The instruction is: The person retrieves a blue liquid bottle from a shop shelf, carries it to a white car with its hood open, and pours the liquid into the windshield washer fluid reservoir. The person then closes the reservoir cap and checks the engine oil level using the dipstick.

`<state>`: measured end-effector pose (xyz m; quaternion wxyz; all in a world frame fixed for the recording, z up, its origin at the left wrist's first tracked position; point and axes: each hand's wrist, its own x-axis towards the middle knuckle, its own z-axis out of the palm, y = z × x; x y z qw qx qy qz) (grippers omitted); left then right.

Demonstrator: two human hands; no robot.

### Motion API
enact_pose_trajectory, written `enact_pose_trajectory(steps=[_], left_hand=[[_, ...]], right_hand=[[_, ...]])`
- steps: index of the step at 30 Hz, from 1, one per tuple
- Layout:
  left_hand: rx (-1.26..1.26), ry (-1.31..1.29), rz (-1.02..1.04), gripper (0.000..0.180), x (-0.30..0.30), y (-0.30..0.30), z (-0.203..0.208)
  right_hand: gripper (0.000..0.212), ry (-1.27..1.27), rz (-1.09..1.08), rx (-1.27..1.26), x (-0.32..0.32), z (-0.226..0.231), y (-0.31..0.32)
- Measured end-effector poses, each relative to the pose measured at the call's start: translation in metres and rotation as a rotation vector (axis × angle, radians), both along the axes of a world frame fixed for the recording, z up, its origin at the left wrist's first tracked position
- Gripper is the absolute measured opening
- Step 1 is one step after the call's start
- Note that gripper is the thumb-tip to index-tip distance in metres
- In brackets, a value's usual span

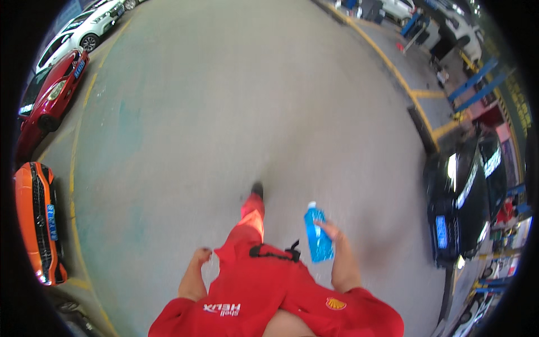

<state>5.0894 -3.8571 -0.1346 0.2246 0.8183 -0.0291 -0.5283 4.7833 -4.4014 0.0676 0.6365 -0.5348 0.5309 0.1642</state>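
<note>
From the wearer's head we look steeply down and forward through one wide fisheye, close above the red fabric work top (261, 281), the bare left hand (202, 256) and the bare right hand (330, 230); beyond, our view spans the smooth grey floor (252, 112) to both its yellow-lined side edges.

I see the right hand (330, 229) holding a blue bottle (319, 242), white cap (311, 205) on. Left of that bottle: left hand (202, 256), grip unclear, then orange car (28, 216); right of it, black car (443, 194).
</note>
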Motion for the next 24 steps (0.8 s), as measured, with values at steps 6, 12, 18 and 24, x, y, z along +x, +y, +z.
enact_pose_trajectory(steps=[6,12,18,24], left_hand=[[-0.016,0.016,0.156,0.038,0.126,-0.157,0.030],[-0.172,-0.260,0.066,0.038,0.348,-0.323,0.047],[-0.213,-0.478,-0.163,0.032,0.473,-0.458,0.079],[-0.120,0.232,0.093,0.027,0.556,-0.531,0.059]], right_hand=[[0.114,0.237,-0.117,0.205,0.034,-0.019,-0.077],[0.113,0.492,-0.389,0.244,0.095,0.044,-0.115],[0.113,0.435,-0.602,0.339,0.154,-0.011,-0.220],[0.114,-0.142,-0.514,0.188,0.310,0.007,-0.424]])
